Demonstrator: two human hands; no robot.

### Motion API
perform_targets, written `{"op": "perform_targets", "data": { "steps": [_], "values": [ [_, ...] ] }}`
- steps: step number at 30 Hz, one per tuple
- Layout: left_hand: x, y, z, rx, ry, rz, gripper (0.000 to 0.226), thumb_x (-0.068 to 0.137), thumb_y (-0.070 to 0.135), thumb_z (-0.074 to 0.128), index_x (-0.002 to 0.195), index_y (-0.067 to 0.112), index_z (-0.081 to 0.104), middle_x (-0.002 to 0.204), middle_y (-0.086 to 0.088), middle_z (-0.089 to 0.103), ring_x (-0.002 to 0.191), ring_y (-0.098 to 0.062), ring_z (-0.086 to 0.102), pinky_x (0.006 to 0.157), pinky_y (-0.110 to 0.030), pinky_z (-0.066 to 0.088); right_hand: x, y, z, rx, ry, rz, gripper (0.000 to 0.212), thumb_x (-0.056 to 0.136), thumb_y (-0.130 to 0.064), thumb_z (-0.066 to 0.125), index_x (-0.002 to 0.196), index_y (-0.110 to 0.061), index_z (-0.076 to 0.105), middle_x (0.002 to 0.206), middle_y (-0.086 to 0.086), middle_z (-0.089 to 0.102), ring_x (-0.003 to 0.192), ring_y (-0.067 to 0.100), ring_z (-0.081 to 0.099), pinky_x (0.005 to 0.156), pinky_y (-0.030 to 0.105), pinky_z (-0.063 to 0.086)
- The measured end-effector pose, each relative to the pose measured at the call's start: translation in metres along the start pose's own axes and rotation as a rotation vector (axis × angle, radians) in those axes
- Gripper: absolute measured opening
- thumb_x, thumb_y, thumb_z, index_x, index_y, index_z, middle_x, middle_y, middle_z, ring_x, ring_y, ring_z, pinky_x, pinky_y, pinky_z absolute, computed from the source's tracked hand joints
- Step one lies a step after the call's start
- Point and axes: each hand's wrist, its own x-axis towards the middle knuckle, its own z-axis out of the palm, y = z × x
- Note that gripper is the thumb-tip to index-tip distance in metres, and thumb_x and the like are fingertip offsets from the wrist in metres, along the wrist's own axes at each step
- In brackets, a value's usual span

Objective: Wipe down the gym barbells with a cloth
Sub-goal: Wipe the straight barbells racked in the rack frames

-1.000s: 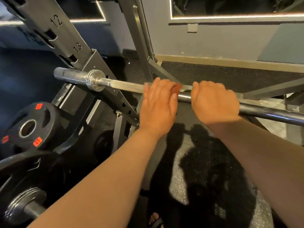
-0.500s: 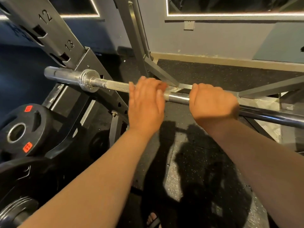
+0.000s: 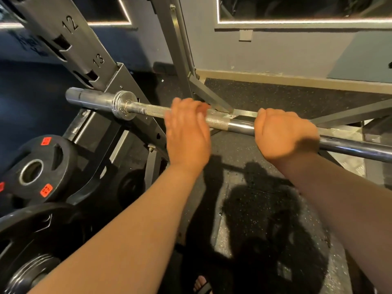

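Left hand (image 3: 187,134) had slid along bar (image 3: 239,125) toward collar (image 3: 124,105); gap to right hand (image 3: 284,136) wider than half second before.
- Left hand: fingers together, laid over knurl just inboard of collar, pressing cloth (image 3: 205,107) onto steel. Only reddish sliver of cloth showed past fingertips. Flat press likely let cloth run along shaft.
- Right hand: further inboard of collar, curled round smooth section, likely steadying bar against roll.
- Bar lay near level; rack (image 3: 70,39) stood just behind collar. Sleeve outboard of collar was bare.

A gym, with steel barbell (image 3: 148,112), numbered rack upright (image 3: 80,39), black weight plates (image 3: 36,168) and speckled rubber floor (image 3: 265,96).
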Motion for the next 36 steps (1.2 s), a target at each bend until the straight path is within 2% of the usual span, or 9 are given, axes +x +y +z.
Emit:
{"op": "perform_targets", "data": {
  "steps": [4, 9, 11, 15, 19, 21, 26, 32, 36],
  "values": [
    [0.004, 0.024, 0.017, -0.115, 0.101, -0.294, 0.030, 0.106, 0.021, 0.036, 0.128, 0.012, 0.054, 0.149, -0.007, 0.044, 0.155, -0.028, 0.013, 0.123, -0.055, 0.021, 0.002, 0.000, 0.001, 0.052, 0.016, 0.017, 0.042, 0.107, -0.026, 0.016, 0.119, -0.011, 0.054, 0.109, 0.012, 0.063, 0.088, 0.030, 0.054, 0.069, 0.040, 0.038],
    [-0.018, 0.031, 0.016, -0.105, -0.109, 0.136, 0.031, 0.107, 0.019, 0.036, 0.129, 0.011, 0.056, 0.143, -0.007, 0.050, 0.152, -0.028, 0.022, 0.127, -0.047, 0.003, -0.001, -0.004, -0.006, 0.127, -0.002, 0.075, 0.044, 0.110, -0.028, 0.019, 0.117, -0.009, 0.058, 0.109, 0.016, 0.065, 0.097, 0.038, 0.061, 0.073, 0.041, 0.043],
    [-0.012, 0.009, 0.005, -0.004, -0.118, 0.180, 0.036, 0.107, 0.024, 0.032, 0.134, 0.016, 0.055, 0.144, -0.001, 0.050, 0.152, -0.023, 0.024, 0.128, -0.043, 0.002, -0.004, -0.006, -0.010, 0.123, 0.006, 0.074, 0.037, 0.110, -0.025, 0.023, 0.114, -0.010, 0.057, 0.105, 0.015, 0.063, 0.090, 0.036, 0.057, 0.074, 0.040, 0.046],
    [0.008, -0.015, -0.005, -0.015, 0.097, -0.119, 0.029, 0.107, 0.023, 0.031, 0.123, 0.020, 0.055, 0.140, -0.001, 0.053, 0.152, -0.025, 0.026, 0.128, -0.049, 0.004, -0.003, -0.007, -0.011, 0.122, -0.002, 0.090, 0.035, 0.110, -0.024, 0.023, 0.113, -0.011, 0.056, 0.102, 0.013, 0.062, 0.084, 0.032, 0.051, 0.072, 0.039, 0.045],
    [0.012, 0.001, 0.007, -0.087, 0.129, -0.276, 0.024, 0.106, 0.019, 0.037, 0.122, 0.015, 0.055, 0.145, -0.004, 0.048, 0.154, -0.027, 0.016, 0.126, -0.054, 0.010, 0.002, -0.007, -0.007, 0.087, -0.033, 0.103, 0.030, 0.108, -0.025, 0.024, 0.107, -0.012, 0.051, 0.098, 0.011, 0.055, 0.090, 0.033, 0.054, 0.076, 0.042, 0.042],
    [0.019, 0.006, 0.008, -0.062, 0.128, -0.304, 0.023, 0.105, 0.016, 0.040, 0.120, 0.015, 0.057, 0.142, -0.003, 0.051, 0.154, -0.026, 0.016, 0.128, -0.049, 0.000, 0.009, -0.012, -0.006, 0.092, -0.014, 0.145, 0.038, 0.109, -0.032, 0.021, 0.111, -0.010, 0.053, 0.103, 0.015, 0.057, 0.097, 0.037, 0.055, 0.081, 0.045, 0.038],
    [0.024, -0.004, -0.003, -0.022, 0.035, -0.243, 0.023, 0.105, 0.017, 0.042, 0.118, 0.014, 0.060, 0.133, -0.004, 0.056, 0.150, -0.026, 0.025, 0.127, -0.046, 0.002, 0.018, -0.041, -0.015, 0.192, -0.001, 0.093, 0.042, 0.111, -0.032, 0.021, 0.118, -0.008, 0.055, 0.111, 0.018, 0.060, 0.103, 0.040, 0.056, 0.086, 0.048, 0.041],
    [-0.005, 0.011, 0.003, 0.080, -0.055, -0.040, 0.038, 0.107, 0.020, 0.041, 0.144, 0.016, 0.045, 0.160, -0.003, 0.034, 0.157, -0.026, 0.005, 0.128, -0.043, -0.006, 0.019, -0.046, -0.020, 0.174, -0.048, 0.158, 0.037, 0.110, -0.028, 0.023, 0.108, -0.011, 0.056, 0.091, 0.011, 0.050, 0.088, 0.035, 0.053, 0.076, 0.044, 0.042],
    [0.006, -0.016, -0.004, 0.014, -0.104, 0.161, 0.028, 0.106, 0.019, 0.045, 0.132, 0.017, 0.057, 0.143, -0.001, 0.053, 0.151, -0.024, 0.027, 0.128, -0.040, 0.001, 0.017, -0.047, -0.023, 0.175, -0.053, 0.168, 0.030, 0.110, -0.026, 0.023, 0.097, -0.013, 0.048, 0.089, 0.010, 0.049, 0.088, 0.035, 0.053, 0.081, 0.046, 0.046]
  ]
}}
